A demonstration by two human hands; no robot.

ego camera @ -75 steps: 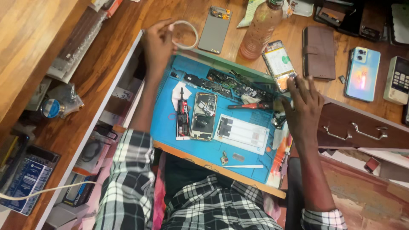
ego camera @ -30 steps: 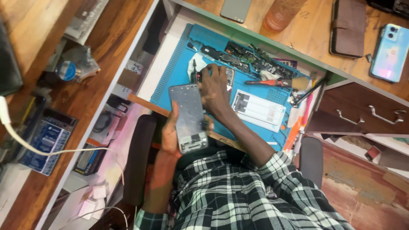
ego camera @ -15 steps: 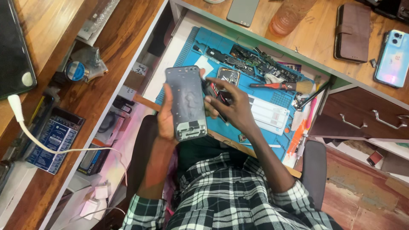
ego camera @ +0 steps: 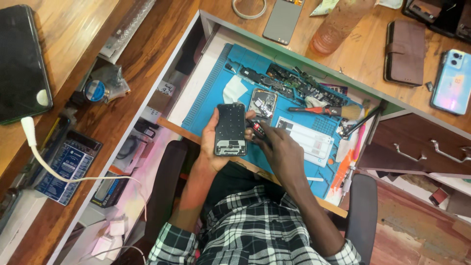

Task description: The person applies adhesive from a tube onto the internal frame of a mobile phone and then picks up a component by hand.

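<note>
**Opened phone held over a blue repair mat**

At the far left a dark tablet (ego camera: pixel 22 64) lay on the wooden bench (ego camera: pixel 88 29), with a white cable (ego camera: pixel 46 164) trailing below it across a blue-faced device (ego camera: pixel 68 167). Further right, a pulled-out drawer held a blue work mat (ego camera: pixel 208 93) scattered with parts.

The person's left hand (ego camera: pixel 212 142) was closed around a dark phone frame (ego camera: pixel 231 129), gripping it by its long edges and holding it upright above the mat's near edge. Just to its right, the right hand (ego camera: pixel 279 147) pinched a small red and black tool (ego camera: pixel 258 131), its tip touching the frame's right side. Behind them on the mat lay an opened phone body (ego camera: pixel 262 103), a white card (ego camera: pixel 306 137) and a red-handled screwdriver (ego camera: pixel 314 110).

On the desk beyond stood a pinkish plastic bottle (ego camera: pixel 338 24) beside a face-down grey phone (ego camera: pixel 283 20). Further right lay a brown wallet case (ego camera: pixel 405 51), and at the far right a pale blue phone (ego camera: pixel 452 81)
</note>
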